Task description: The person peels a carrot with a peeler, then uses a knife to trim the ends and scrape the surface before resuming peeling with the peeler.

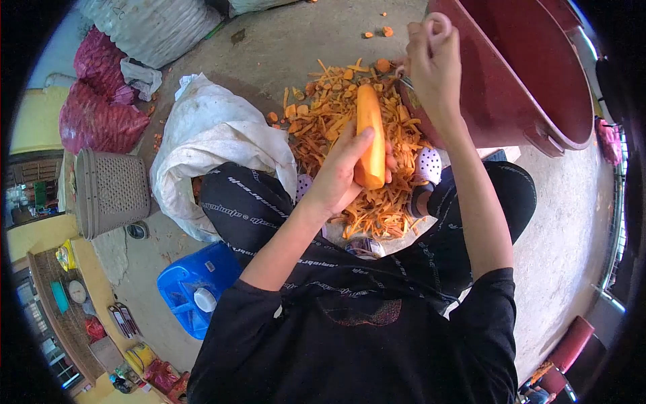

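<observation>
My left hand (pixel 342 172) is wrapped round a large peeled carrot (pixel 370 135), held with its long axis nearly upright in the view. Raised to the upper right, my right hand (pixel 434 67) is closed on a tool with a pale pink loop handle (pixel 439 27). A small metal part shows below the fingers, and most of the tool is hidden by them. Beneath both hands, a heap of carrot peelings (pixel 330 135) with cut carrot ends spreads over the floor between my feet.
A big dark red tub (pixel 488 81) stands beside my right arm. To the left are an open white sack (pixel 215 128), a blue jerrycan (pixel 195 286) and a grey-beige plastic basket (pixel 114 192). Red mesh sacks (pixel 101 114) and a full white sack (pixel 155 27) lie farther off.
</observation>
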Motion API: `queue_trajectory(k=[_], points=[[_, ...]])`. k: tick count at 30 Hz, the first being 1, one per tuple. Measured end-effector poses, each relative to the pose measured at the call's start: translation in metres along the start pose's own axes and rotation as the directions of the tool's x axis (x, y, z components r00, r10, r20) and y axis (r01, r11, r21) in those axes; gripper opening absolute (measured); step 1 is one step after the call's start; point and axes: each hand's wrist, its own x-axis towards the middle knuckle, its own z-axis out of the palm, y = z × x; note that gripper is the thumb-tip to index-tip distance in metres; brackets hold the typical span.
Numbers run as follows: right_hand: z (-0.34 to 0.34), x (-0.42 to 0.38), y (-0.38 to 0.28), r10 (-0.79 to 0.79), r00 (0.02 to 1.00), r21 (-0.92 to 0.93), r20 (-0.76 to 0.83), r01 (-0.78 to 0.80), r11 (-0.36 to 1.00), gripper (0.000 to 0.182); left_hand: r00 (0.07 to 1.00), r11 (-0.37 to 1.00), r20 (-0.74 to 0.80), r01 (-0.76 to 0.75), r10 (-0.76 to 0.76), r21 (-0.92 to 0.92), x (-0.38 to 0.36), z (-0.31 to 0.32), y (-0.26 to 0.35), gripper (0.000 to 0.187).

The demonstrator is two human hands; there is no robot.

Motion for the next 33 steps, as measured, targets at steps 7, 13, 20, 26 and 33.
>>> queue_trajectory(k=[7,13,20,26,33], points=[[-0.013,-0.03,-0.061,0.25,0.938,0.516,0.239,-0.341,0.786,0.021,0.999,0.991,-0.031,0.019,-0.023,-0.13,0.01,-0.013,-0.003,0.042],[-0.006,-0.056,-0.066,0.396,0.835,0.522,0.383,-0.549,0.653,0.023,0.998,0.994,0.062,0.009,-0.002,-0.108,0.005,-0.006,0.003,0.036],[0.001,-0.062,-0.06,0.389,0.831,0.502,0.397,-0.551,0.666,0.021,0.999,0.983,-0.044,0.017,-0.025,-0.182,0.006,-0.008,-0.004,0.035],[0.003,-0.042,-0.035,0.417,0.842,0.528,0.343,-0.539,0.656,0.017,0.989,0.976,-0.025,-0.137,0.143,0.172,0.003,0.003,-0.007,0.039],[-0.003,0.008,0.016,0.366,0.91,0.481,0.195,-0.414,0.773,0.021,0.995,0.954,-0.083,-0.026,0.053,0.3,-0.001,-0.005,-0.009,0.042]])
